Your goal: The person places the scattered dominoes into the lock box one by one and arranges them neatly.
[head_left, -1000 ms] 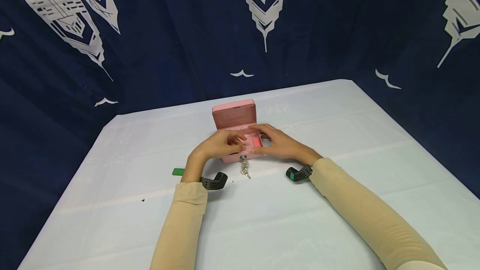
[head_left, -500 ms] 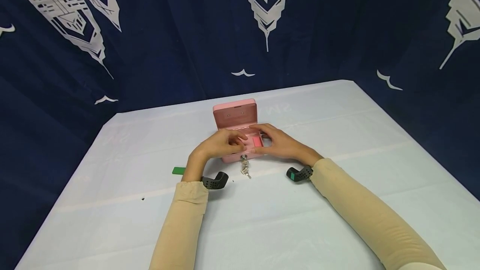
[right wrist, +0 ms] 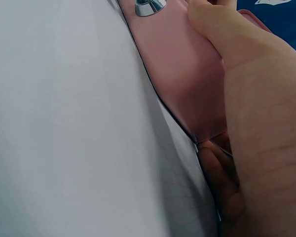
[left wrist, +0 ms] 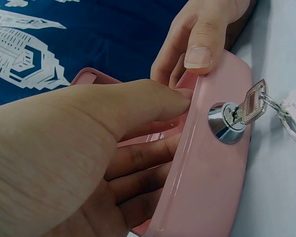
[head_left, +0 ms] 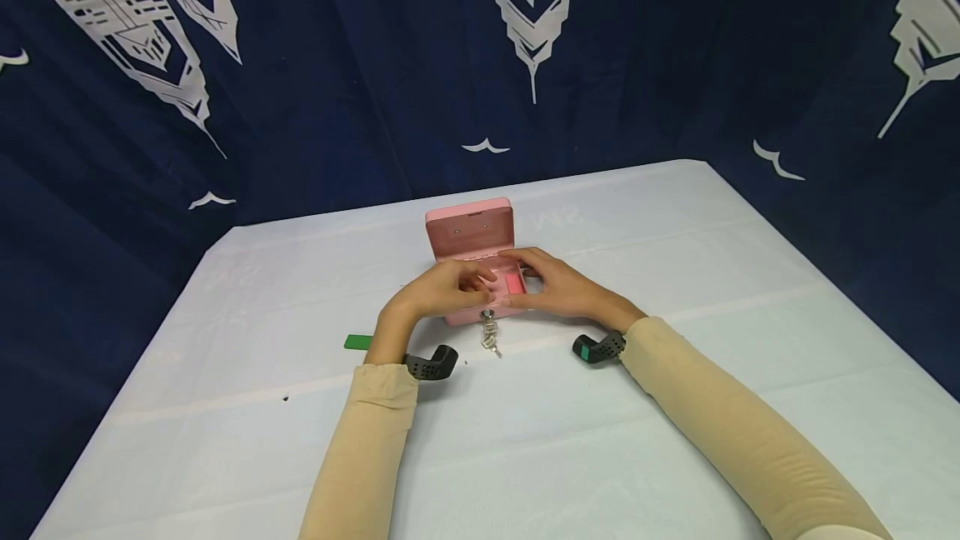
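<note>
A small pink cash box [head_left: 471,233] stands on the white table with its lid raised. My left hand [head_left: 433,290] reaches over its front left into the box; the thumb lies along the front wall and the fingers dip inside, their tips partly hidden. My right hand [head_left: 561,286] grips the box's right end, thumb on the front rim, as the left wrist view shows. A bright pink rectangular piece [head_left: 513,283] lies inside by the right hand. The front lock [left wrist: 222,134] holds a key [left wrist: 254,101], and a second key [head_left: 491,346] dangles from its ring.
Beneath my left wrist, a green flat piece [head_left: 357,342] lies partly covered on the white tablecloth [head_left: 525,440]. A dark speck [head_left: 285,398] sits further left. Behind the table hangs a navy curtain [head_left: 420,65] with white building prints.
</note>
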The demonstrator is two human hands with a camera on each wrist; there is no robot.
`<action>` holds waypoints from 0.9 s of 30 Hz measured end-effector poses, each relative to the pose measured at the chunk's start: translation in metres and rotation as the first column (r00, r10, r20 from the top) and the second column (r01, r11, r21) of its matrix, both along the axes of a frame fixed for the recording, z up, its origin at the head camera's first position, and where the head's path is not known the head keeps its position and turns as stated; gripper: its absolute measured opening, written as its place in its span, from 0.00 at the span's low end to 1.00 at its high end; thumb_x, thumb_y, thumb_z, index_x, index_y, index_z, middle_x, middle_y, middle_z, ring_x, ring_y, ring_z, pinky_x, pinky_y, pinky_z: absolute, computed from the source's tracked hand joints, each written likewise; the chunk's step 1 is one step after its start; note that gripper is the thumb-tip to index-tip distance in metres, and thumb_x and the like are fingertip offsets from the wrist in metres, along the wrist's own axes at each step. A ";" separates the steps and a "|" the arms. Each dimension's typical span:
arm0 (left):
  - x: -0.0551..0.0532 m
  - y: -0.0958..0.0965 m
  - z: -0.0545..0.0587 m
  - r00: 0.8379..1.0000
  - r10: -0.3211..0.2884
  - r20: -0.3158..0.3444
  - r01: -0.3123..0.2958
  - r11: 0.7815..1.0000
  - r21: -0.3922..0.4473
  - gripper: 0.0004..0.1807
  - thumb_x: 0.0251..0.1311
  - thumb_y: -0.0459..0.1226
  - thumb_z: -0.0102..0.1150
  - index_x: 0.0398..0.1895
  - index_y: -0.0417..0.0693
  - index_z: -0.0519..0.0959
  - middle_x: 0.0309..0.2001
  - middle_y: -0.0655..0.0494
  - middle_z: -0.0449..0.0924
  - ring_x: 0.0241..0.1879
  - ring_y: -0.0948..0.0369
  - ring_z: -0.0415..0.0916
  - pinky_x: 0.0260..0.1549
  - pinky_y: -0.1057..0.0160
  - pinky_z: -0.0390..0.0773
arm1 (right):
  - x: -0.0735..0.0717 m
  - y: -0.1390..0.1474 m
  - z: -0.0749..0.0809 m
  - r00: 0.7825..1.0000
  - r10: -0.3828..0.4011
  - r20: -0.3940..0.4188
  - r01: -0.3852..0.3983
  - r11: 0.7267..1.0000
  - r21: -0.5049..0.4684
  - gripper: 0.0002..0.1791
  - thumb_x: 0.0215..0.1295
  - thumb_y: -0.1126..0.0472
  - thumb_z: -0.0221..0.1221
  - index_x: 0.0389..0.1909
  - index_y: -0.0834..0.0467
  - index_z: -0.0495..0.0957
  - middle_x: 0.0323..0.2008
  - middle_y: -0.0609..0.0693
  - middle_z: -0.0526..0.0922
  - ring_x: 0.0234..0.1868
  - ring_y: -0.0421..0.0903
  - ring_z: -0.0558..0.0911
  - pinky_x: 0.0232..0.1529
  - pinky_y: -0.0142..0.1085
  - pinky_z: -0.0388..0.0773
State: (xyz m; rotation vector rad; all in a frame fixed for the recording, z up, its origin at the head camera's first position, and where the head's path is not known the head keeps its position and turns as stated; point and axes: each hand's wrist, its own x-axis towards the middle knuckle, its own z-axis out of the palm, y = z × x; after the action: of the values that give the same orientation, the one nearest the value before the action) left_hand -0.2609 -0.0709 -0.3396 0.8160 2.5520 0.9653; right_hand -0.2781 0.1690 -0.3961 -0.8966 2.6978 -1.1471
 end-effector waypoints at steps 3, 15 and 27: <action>0.001 0.000 0.001 1.000 0.005 0.002 -0.005 1.000 -0.005 0.19 0.62 0.36 0.61 0.55 0.40 0.79 0.43 0.55 0.83 0.42 0.61 0.79 0.44 0.63 0.77 | 0.000 0.000 0.000 1.000 0.001 -0.004 -0.001 1.000 0.001 0.46 0.56 0.32 0.63 0.73 0.41 0.58 0.70 0.43 0.61 0.68 0.45 0.64 0.66 0.48 0.61; 0.004 0.003 0.003 1.000 0.000 0.011 0.001 1.000 -0.024 0.18 0.65 0.38 0.58 0.56 0.41 0.78 0.46 0.53 0.82 0.46 0.60 0.78 0.48 0.61 0.76 | 0.001 0.000 0.001 1.000 -0.007 0.007 0.007 1.000 0.005 0.46 0.55 0.32 0.63 0.73 0.40 0.58 0.70 0.43 0.61 0.68 0.45 0.63 0.67 0.48 0.60; 0.003 0.003 0.002 1.000 -0.005 0.017 0.006 1.000 -0.020 0.18 0.66 0.38 0.58 0.56 0.41 0.78 0.46 0.53 0.82 0.46 0.60 0.78 0.48 0.61 0.76 | 0.001 0.001 0.001 1.000 0.001 -0.007 -0.001 1.000 0.003 0.46 0.55 0.31 0.63 0.73 0.41 0.58 0.70 0.44 0.60 0.68 0.46 0.63 0.67 0.49 0.60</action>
State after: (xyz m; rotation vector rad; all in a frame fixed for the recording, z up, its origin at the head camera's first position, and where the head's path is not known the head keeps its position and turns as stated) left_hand -0.2578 -0.0677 -0.3375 0.8053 2.5397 0.9396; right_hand -0.2776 0.1696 -0.3952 -0.9024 2.7038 -1.1414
